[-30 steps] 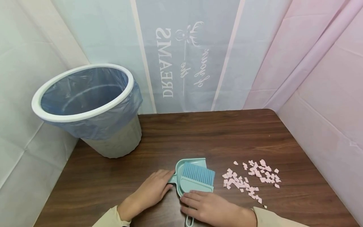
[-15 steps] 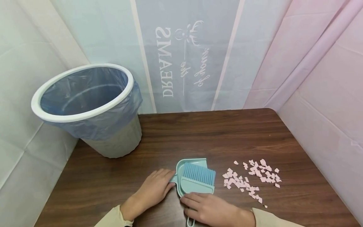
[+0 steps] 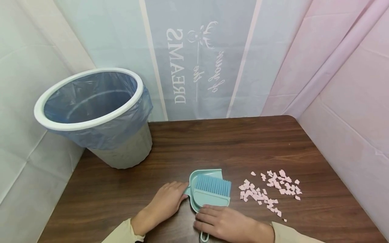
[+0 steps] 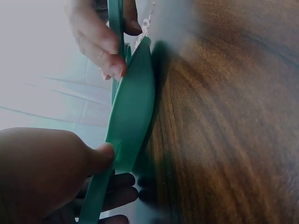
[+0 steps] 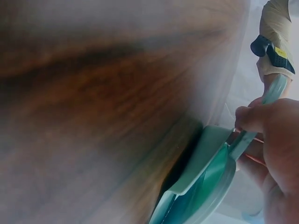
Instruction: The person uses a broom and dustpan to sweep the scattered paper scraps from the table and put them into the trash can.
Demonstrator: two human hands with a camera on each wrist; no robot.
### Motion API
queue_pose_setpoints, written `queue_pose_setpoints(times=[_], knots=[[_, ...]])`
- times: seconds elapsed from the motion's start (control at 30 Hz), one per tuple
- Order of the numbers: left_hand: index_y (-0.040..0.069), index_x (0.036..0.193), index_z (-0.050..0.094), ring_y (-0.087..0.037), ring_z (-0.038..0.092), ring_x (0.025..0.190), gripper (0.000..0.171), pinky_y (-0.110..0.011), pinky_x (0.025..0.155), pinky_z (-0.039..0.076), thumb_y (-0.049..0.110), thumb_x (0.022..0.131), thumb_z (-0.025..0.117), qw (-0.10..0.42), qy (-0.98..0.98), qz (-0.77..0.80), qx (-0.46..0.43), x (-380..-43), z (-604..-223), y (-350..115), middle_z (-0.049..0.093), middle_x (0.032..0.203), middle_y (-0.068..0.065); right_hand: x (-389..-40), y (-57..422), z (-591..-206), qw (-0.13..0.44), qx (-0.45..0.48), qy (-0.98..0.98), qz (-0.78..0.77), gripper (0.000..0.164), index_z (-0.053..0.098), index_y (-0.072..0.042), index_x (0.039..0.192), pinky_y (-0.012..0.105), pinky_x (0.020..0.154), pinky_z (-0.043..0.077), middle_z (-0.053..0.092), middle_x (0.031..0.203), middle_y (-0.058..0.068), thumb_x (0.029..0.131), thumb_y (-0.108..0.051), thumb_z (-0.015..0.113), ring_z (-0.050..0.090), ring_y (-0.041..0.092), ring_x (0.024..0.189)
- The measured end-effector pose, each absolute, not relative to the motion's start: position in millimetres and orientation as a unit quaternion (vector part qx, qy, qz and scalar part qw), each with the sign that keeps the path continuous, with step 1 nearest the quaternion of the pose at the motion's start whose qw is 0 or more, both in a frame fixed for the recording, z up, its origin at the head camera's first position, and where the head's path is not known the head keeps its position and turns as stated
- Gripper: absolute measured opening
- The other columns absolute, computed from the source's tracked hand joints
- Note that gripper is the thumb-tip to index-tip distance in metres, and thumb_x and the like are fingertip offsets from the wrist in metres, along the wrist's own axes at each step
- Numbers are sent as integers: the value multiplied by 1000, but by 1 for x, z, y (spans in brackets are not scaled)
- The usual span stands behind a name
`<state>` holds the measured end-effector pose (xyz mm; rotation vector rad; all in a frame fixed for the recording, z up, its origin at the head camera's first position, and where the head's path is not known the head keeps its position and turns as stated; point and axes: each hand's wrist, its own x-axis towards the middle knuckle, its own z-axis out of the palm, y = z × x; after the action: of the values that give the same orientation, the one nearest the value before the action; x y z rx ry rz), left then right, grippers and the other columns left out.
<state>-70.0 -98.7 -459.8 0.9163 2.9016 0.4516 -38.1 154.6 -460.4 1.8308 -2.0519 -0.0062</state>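
Note:
In the head view a light teal dustpan (image 3: 209, 173) lies near the table's front, its mouth facing right. A small hand brush (image 3: 211, 196) with blue bristles rests in it, bristles pointing away from the person. The left hand (image 3: 167, 202) grips the dustpan's short handle, its thumb on top in the left wrist view and fingers curled beneath. Thumb and fingers of the right hand (image 3: 223, 221) hold the brush handle (image 5: 245, 140), which the hand partly hides in the head view. To the right lie many pale pink scraps (image 3: 256, 195) in two loose clusters.
A grey bin (image 3: 130, 152) with a white rim and blue plastic liner stands at the back left. Behind the brown wooden table (image 3: 225, 145) hangs a blue-grey printed cloth (image 3: 200, 67). Pale cloth walls (image 3: 349, 101) close in both sides.
The dustpan and brush have shifted very slightly to the right, the left hand moving with the dustpan. Both holds look the same, and the scraps lie as before.

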Motion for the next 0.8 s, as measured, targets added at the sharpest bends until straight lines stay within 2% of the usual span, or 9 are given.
queue_pose_setpoints(times=[0.2, 0.37, 0.6, 0.8], knots=[[3, 133, 62, -33, 64, 118, 37, -55, 96, 52, 24, 102, 64, 43, 944, 147, 291, -69, -459, -97, 68, 125, -12, -39, 158, -460, 194, 660, -726, 17, 33, 64, -13, 129, 32, 113, 40, 66, 127, 2, 103, -23, 47, 60, 13, 124], [4, 130, 62, -32, 65, 115, 35, -55, 95, 52, 24, 101, 64, 29, 946, 141, 291, -69, -460, -96, 69, 121, -10, -42, 161, -456, 195, 658, -726, 30, 31, 64, -13, 128, 31, 113, 39, 66, 129, 3, 103, -20, 47, 59, 16, 126], [4, 127, 62, -20, 62, 104, 33, -43, 87, 52, 23, 101, 64, 2, 946, 121, 301, -66, -462, -95, 67, 112, -4, -52, 166, -447, 212, 653, -724, 62, 31, 65, -11, 125, 30, 110, 43, 66, 130, 5, 107, -15, 40, 60, 18, 126], [4, 125, 62, -18, 60, 99, 32, -37, 80, 49, 23, 99, 66, -21, 944, 107, 311, -65, -465, -94, 66, 107, -3, -59, 169, -437, 226, 633, -735, 90, 36, 65, -10, 122, 29, 106, 47, 67, 129, 3, 112, -11, 31, 61, 16, 124]])
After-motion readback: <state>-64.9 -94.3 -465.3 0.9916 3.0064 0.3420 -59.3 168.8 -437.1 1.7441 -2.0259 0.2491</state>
